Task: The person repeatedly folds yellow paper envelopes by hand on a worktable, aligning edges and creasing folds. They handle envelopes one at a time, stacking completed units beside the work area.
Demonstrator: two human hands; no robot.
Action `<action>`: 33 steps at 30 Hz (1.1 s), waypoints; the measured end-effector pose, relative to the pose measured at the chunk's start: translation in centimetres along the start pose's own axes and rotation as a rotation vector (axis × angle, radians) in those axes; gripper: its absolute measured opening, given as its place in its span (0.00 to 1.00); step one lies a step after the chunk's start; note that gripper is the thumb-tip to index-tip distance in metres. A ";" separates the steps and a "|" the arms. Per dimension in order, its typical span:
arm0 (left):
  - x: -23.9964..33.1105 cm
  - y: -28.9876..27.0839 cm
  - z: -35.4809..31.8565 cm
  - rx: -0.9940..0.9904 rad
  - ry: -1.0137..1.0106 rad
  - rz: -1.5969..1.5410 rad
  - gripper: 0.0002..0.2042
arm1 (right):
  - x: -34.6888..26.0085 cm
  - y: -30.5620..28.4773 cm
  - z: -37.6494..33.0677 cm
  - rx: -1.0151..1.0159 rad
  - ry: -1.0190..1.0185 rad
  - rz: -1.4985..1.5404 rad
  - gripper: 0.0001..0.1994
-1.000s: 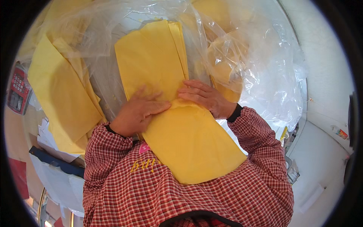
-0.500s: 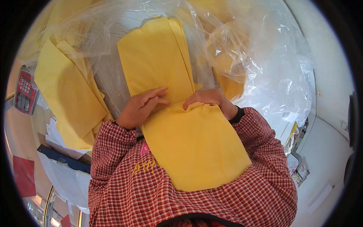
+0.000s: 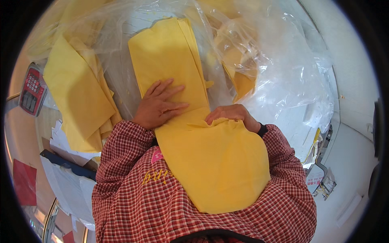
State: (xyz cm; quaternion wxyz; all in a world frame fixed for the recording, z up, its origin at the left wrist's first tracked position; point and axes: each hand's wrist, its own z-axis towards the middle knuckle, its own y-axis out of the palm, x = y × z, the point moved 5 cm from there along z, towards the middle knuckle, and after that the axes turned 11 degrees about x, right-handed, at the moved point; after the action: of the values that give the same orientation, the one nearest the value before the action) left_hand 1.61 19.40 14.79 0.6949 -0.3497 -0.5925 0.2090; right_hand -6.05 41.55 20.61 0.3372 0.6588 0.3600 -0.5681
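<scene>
Yellow cloth point(image 3: 194, 121) runs from my chest out onto the table in the head view, where I see my left hand point(image 3: 160, 105) lying flat on it with fingers spread, my right hand point(image 3: 233, 115) pinching its folded edge, and clear plastic sheeting point(image 3: 283, 81) bunched far right.
</scene>
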 end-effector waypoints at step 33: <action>-3.7 1.0 -8.6 -2.105 1.224 3.401 0.24 | 2.8 3.2 19.4 0.206 0.237 0.709 0.16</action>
State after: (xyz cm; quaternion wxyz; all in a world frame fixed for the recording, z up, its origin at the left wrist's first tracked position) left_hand 9.33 15.40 11.13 0.4955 0.6002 -0.6267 -0.0387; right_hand -12.87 23.59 15.49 0.4008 0.8339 0.0873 -0.3693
